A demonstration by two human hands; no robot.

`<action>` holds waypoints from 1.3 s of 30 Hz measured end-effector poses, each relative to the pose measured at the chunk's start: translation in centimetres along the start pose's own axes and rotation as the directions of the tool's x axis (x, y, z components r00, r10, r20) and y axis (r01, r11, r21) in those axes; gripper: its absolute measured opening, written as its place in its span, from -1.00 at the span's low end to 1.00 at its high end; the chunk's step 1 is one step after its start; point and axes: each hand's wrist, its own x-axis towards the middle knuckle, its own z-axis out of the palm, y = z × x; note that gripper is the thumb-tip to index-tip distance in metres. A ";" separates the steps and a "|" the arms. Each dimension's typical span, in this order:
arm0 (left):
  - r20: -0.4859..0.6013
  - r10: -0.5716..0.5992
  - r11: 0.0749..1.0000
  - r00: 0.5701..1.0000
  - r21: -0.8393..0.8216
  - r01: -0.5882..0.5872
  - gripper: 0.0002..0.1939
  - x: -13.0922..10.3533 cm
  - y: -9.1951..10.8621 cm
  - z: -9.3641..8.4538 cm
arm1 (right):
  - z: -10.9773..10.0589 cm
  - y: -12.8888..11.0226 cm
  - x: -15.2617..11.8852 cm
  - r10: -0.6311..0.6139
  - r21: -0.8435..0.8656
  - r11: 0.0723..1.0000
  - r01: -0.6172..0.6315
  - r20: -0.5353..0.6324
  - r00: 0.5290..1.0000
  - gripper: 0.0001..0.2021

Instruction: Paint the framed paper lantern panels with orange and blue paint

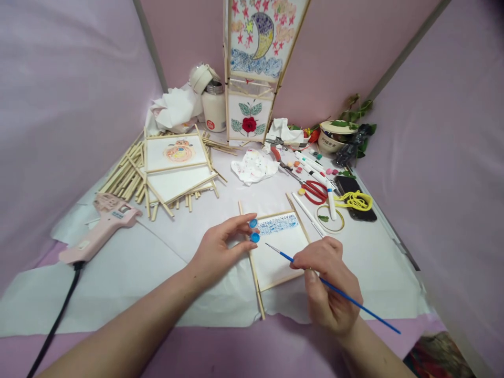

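My left hand [220, 241] pinches a small blue paint pot [255, 238] with its lid [253, 223] flipped up, at the left side of a wood-framed white panel [275, 262]. Blue dabs form a painted band [279, 224] along the panel's upper part. Between the fingers of my right hand [331, 283] is a thin blue paintbrush [354, 301]. Its tip points up and left, over the panel and a little right of the pot. Whether the tip touches the panel I cannot tell.
A pink glue gun [100, 228] lies left, its black cord running forward. Wooden sticks [122, 176] are piled beneath another painted panel [177, 152]. Behind stand a lantern-like frame [252, 94] and a white bottle [214, 107]. Red scissors [315, 192], markers [309, 160] and a phone [348, 185] lie right.
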 end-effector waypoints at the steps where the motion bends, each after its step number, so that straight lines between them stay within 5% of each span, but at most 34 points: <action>1: 0.009 0.001 1.000 1.000 0.015 -0.001 -0.49 0.0 0.0 0.0 | 0.0 0.0 -0.1 -0.006 -0.003 1.000 0.006 0.014 1.000 -0.80; 17: 0.130 0.045 0.963 0.990 0.259 -0.078 -0.52 -0.1 0.1 -0.2 | 0.5 0.6 -0.1 0.059 -0.017 0.998 -0.057 0.178 0.982 -0.77; 28: 0.122 0.012 0.964 0.992 0.263 -0.044 -0.52 -0.1 0.2 -0.2 | 0.4 0.5 -0.2 0.082 0.008 0.996 -0.084 0.162 0.983 -0.78; 33: 0.004 -0.048 0.989 0.999 0.142 0.047 -0.52 0.1 0.2 -0.1 | 0.3 0.8 -0.4 0.131 0.013 0.991 -0.132 0.070 0.989 -0.75; 39: -0.155 -0.197 0.965 0.968 -0.205 0.164 -0.45 0.6 0.6 -0.2 | 1.0 1.8 -0.1 0.167 -0.069 0.985 -0.158 0.146 0.975 -0.78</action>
